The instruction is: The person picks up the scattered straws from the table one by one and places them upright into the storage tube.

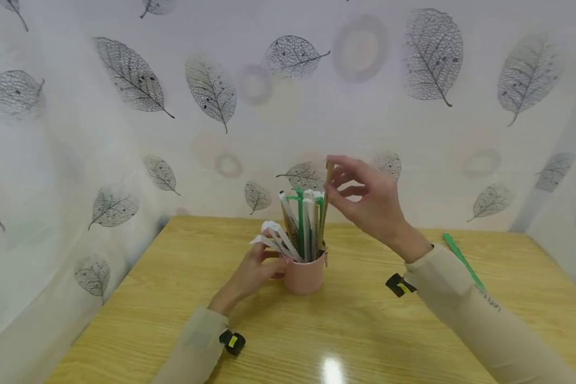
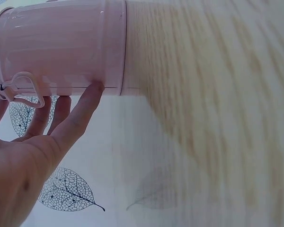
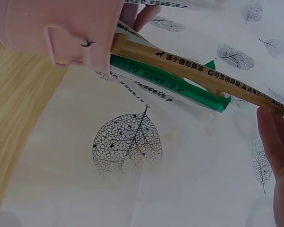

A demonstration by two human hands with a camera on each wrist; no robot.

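Observation:
A small pink metal bucket [image 1: 305, 277] stands upright on the table, packed with several paper-wrapped straws in white, green and brown. My left hand [image 1: 254, 274] grips the bucket's left side, its thumb against the wall, as the left wrist view also shows. Between thumb and fingers my right hand [image 1: 365, 194] pinches the upper end of a brown-wrapped straw [image 3: 189, 71] with printed lettering. That straw's lower end is inside the bucket, hidden by the rim. Beside it leans a green-wrapped straw [image 3: 165, 80]. White-wrapped straws [image 1: 279, 240] tilt out over my left fingers.
A lone green-wrapped straw [image 1: 461, 258] lies on the wooden table [image 1: 173, 298] at the right, partly behind my right sleeve. A pale curtain with leaf prints [image 1: 278, 117] hangs around the table's back and sides. A loop handle [image 3: 64, 45] sticks out from the bucket.

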